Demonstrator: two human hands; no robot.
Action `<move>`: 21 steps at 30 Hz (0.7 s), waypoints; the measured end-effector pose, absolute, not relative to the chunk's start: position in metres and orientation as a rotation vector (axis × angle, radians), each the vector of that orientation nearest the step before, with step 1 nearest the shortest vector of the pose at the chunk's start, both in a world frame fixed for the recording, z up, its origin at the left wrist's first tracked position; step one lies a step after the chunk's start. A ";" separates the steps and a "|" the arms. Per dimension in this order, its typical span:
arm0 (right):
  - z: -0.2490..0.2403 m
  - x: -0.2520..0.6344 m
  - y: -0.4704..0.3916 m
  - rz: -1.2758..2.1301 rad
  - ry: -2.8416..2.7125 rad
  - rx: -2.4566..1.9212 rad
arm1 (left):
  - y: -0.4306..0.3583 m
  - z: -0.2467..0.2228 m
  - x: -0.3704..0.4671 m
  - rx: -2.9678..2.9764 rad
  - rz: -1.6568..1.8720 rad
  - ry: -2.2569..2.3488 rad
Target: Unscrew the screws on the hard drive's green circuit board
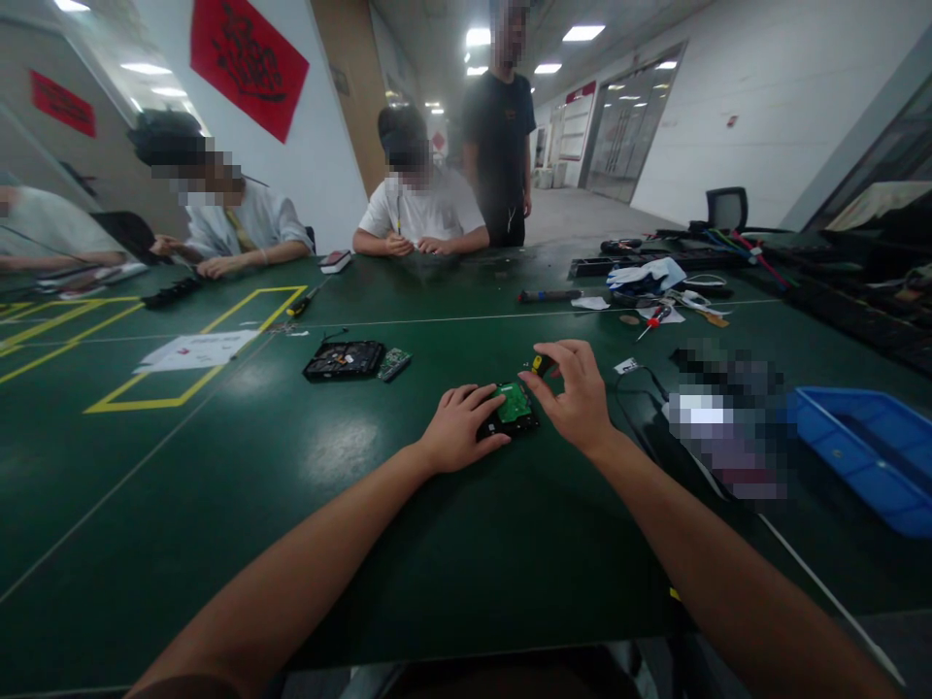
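Note:
A hard drive (515,406) lies on the table with its green circuit board facing up. My left hand (460,427) lies over its left side, fingers across the board and thumb along the near edge, holding it against the table. Just right of and above the drive, my right hand (579,393) pinches a short yellow-and-black screwdriver (540,364) between thumb and fingers; its shaft is hard to make out. Further left sits another drive (344,360), its board side not showing, and a loose circuit board (394,364) leans beside it.
A blue plastic bin (866,447) stands at the right, near a blurred-out device with cables. Beyond are gloves (645,276), a red screwdriver (653,322) and a dark-handled tool (549,296). Papers (196,351) lie left. Several people are across the green table (254,515).

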State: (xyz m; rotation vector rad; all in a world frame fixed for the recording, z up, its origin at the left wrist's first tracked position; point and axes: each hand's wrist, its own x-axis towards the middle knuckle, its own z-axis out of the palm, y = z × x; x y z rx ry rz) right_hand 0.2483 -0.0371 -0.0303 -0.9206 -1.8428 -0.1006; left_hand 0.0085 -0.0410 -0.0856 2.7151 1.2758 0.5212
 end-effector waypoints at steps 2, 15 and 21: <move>-0.030 0.248 -0.037 -0.101 -1.847 -0.908 | -0.041 -0.086 0.008 2.717 0.527 1.275; -0.031 0.247 -0.038 -0.055 -1.874 -0.896 | -0.041 -0.088 0.009 2.719 0.537 1.284; -0.031 0.246 -0.039 -0.031 -1.894 -0.901 | -0.041 -0.087 0.009 2.727 0.538 1.278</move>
